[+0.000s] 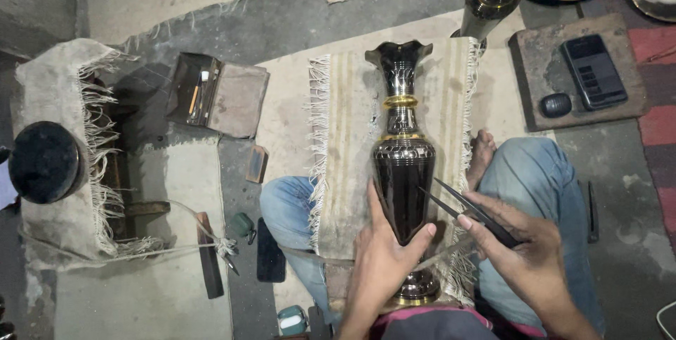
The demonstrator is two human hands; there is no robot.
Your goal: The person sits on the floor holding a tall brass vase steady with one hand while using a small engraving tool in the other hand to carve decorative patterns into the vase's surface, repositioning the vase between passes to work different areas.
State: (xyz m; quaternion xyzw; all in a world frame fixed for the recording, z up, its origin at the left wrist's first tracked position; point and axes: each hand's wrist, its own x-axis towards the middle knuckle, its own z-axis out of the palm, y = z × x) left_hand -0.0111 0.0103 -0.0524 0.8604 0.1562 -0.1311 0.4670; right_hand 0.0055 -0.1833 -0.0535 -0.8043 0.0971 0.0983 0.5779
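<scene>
While it lies lengthwise across the seated person's lap, foot near and flared mouth far, a dark metal vase (402,171) with brass bands is steadied on a fringed striped cloth (348,143). It is gripped low on its belly by the left hand (384,259), whose fingers are curled round the left side while the thumb is pressed across the front. Just to the right, a slim pointed tool with two dark blades (468,209) is pinched between the thumb and bunched fingers of the right hand (524,252), its tips brought close to the vase's belly. Patterned bands can be seen on the neck and shoulder, while the belly looks plain and glossy; the decorating is judged partly done, the lower body being left. Farther out, an open small box of tools (204,93) lies at far left, and a phone (593,71) rests on a slab at far right.
</scene>
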